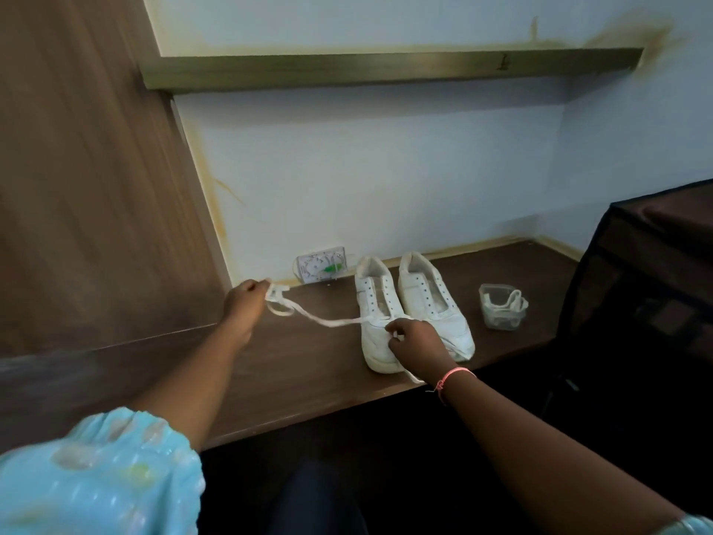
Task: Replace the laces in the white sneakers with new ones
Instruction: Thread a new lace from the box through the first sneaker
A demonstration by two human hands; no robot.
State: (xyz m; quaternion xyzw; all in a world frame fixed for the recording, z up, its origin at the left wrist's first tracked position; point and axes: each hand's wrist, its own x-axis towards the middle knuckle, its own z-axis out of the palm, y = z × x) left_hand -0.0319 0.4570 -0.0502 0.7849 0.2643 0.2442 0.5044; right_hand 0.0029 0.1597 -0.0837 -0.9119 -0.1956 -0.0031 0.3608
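Two white sneakers stand side by side on the brown desk [308, 364], toes toward me: the left sneaker [376, 303] and the right sneaker [432, 299], whose eyelets look bare. A white lace [328, 321] runs from the left sneaker's lowest eyelets out to the left. My left hand [247, 303] grips the bunched far end of that lace, raised above the desk. My right hand [414, 343] rests over the left sneaker's toe and pinches the lace's other end, which trails down past the desk edge.
A clear plastic container [501, 307] holding coiled white laces sits right of the sneakers. A small clear packet [321, 267] leans against the back wall. A dark fabric-covered box [648, 279] stands at the right. A wooden panel [96, 187] rises at the left, a shelf [386, 69] overhead.
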